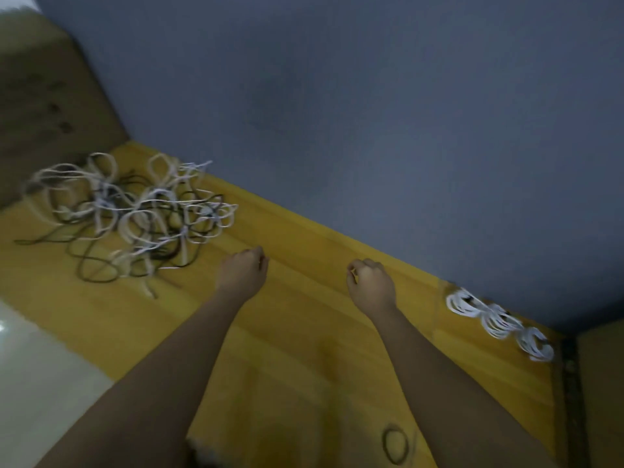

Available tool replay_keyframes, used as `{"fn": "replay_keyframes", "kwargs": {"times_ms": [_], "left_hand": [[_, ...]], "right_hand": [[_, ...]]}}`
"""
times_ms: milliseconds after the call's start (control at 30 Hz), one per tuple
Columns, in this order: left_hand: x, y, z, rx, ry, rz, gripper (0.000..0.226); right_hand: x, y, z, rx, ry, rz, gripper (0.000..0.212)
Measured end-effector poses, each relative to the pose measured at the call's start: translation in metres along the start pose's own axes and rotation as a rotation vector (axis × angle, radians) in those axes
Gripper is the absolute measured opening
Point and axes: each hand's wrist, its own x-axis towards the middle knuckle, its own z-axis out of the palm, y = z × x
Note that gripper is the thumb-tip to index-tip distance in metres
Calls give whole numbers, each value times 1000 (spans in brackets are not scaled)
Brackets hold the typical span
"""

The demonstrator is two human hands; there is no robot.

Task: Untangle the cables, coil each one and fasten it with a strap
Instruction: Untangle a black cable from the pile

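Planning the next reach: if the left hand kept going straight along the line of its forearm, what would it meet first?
Probably bare wooden tabletop, then the blue wall. The left hand points up and slightly right, so the cable tangle lies left of that line; depth is unclear.

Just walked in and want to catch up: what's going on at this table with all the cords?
A person is sorting cables on a yellow wooden table. A tangled pile of white and dark cables lies at the far left, untouched right now. Three white coils sit in a row at the right, by the wall. The left hand and right hand hover over the middle with fingers curled, holding nothing visible. A dark loop lies near the front edge.
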Motion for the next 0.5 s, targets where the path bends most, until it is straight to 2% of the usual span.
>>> {"fn": "replay_keyframes", "kwargs": {"times_ms": [300,500], "left_hand": [[4,-234,-92,76,2,-103,30],[27,-358,-131,20,-10,-185,28]], "right_hand": [[64,-255,68,18,-44,-96,26],[112,-379,103,67,-69,-138,24]]}}
